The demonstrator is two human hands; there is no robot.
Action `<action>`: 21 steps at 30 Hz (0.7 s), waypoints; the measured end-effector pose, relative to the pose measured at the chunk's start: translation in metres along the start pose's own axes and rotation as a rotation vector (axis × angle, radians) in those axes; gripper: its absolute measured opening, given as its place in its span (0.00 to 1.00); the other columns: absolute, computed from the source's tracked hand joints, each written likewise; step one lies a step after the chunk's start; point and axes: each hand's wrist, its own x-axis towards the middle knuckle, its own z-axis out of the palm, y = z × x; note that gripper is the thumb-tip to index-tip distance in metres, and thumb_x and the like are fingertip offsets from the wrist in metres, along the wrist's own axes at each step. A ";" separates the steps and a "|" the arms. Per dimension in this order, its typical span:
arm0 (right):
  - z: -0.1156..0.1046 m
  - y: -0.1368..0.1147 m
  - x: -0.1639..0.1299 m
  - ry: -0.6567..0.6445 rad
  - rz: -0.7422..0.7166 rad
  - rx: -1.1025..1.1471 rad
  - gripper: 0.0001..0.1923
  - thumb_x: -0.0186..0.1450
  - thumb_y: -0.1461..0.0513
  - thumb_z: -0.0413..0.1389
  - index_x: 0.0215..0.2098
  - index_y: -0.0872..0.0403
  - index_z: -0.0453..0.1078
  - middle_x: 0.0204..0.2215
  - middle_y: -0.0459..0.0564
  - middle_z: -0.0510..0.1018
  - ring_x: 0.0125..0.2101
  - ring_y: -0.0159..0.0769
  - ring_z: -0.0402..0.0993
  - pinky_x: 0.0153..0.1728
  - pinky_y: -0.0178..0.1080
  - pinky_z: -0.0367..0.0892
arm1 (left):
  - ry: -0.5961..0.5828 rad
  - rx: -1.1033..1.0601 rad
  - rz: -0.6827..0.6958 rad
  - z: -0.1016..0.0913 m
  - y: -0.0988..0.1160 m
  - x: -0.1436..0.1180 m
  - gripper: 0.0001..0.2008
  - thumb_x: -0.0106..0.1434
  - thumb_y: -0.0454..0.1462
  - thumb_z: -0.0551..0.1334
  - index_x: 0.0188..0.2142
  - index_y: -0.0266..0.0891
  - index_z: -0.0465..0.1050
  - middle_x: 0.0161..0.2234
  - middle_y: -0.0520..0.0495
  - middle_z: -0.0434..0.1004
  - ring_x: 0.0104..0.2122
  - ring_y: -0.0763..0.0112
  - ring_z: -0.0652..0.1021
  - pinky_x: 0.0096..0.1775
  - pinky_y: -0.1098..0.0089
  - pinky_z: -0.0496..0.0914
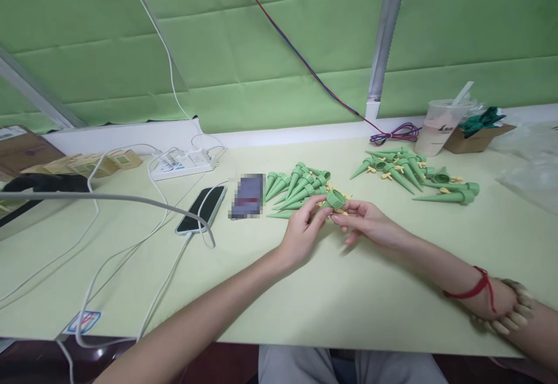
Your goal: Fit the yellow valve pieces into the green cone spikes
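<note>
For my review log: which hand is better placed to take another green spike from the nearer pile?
Likely the left hand: it sits right beside the nearer pile, while the right hand lies further right, and both pinch one green spike.

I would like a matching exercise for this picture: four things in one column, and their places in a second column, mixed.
Things:
1. green spike
2. phone
3. plastic cup
4. power strip

Places:
A. far right of the table, beside a cardboard box
B. between the left hand and right hand
C. near the back wall, left of centre
D. flat on the table, with a white cable attached

Pairs: 1-B, 2-D, 3-A, 4-C
</note>
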 end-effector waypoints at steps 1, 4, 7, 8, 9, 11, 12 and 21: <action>0.001 0.001 0.000 0.049 -0.052 -0.059 0.14 0.50 0.55 0.63 0.28 0.55 0.66 0.23 0.42 0.67 0.23 0.26 0.65 0.20 0.30 0.72 | -0.015 0.008 0.000 0.000 0.001 -0.001 0.14 0.62 0.44 0.53 0.43 0.40 0.66 0.20 0.56 0.57 0.20 0.77 0.58 0.22 0.75 0.52; 0.005 0.002 -0.003 0.198 -0.242 -0.237 0.15 0.51 0.56 0.62 0.22 0.54 0.61 0.19 0.42 0.66 0.22 0.29 0.66 0.19 0.32 0.72 | -0.030 -0.006 -0.026 0.003 0.001 -0.001 0.13 0.62 0.44 0.53 0.42 0.41 0.65 0.19 0.56 0.55 0.19 0.78 0.57 0.21 0.76 0.51; 0.008 0.003 -0.005 0.284 -0.358 -0.331 0.14 0.54 0.56 0.59 0.21 0.54 0.59 0.19 0.43 0.65 0.22 0.29 0.66 0.18 0.32 0.71 | -0.022 -0.060 -0.061 0.005 0.002 -0.001 0.12 0.62 0.45 0.53 0.40 0.41 0.64 0.18 0.57 0.54 0.17 0.79 0.55 0.20 0.76 0.51; 0.009 0.003 -0.005 0.301 -0.378 -0.348 0.13 0.55 0.57 0.58 0.21 0.54 0.59 0.20 0.44 0.64 0.22 0.30 0.66 0.18 0.32 0.71 | -0.021 -0.082 -0.070 0.006 0.002 -0.001 0.12 0.62 0.46 0.53 0.40 0.41 0.63 0.17 0.58 0.53 0.16 0.79 0.55 0.20 0.76 0.51; 0.009 0.004 -0.005 0.314 -0.398 -0.365 0.13 0.55 0.56 0.57 0.21 0.53 0.59 0.21 0.44 0.64 0.23 0.30 0.66 0.18 0.32 0.71 | -0.022 -0.105 -0.078 0.006 0.002 -0.001 0.13 0.62 0.46 0.53 0.40 0.41 0.63 0.17 0.58 0.53 0.16 0.80 0.54 0.19 0.76 0.50; 0.008 0.005 -0.004 0.327 -0.427 -0.395 0.13 0.56 0.56 0.57 0.22 0.53 0.60 0.23 0.45 0.65 0.25 0.32 0.67 0.17 0.31 0.71 | -0.025 -0.141 -0.087 0.007 0.003 -0.002 0.13 0.61 0.47 0.54 0.39 0.41 0.62 0.17 0.59 0.52 0.15 0.80 0.54 0.19 0.76 0.50; 0.007 0.005 -0.003 0.319 -0.422 -0.402 0.12 0.56 0.55 0.57 0.23 0.53 0.61 0.24 0.46 0.65 0.25 0.32 0.67 0.16 0.31 0.71 | -0.029 -0.150 -0.089 0.006 0.003 -0.002 0.13 0.61 0.47 0.54 0.39 0.41 0.62 0.17 0.59 0.52 0.15 0.80 0.54 0.19 0.76 0.50; -0.004 -0.001 0.002 -0.007 0.019 -0.052 0.18 0.55 0.50 0.58 0.35 0.55 0.70 0.27 0.47 0.69 0.23 0.28 0.68 0.14 0.28 0.68 | 0.029 -0.064 -0.023 0.000 -0.002 0.001 0.15 0.62 0.47 0.53 0.42 0.41 0.64 0.17 0.59 0.52 0.17 0.79 0.55 0.20 0.76 0.51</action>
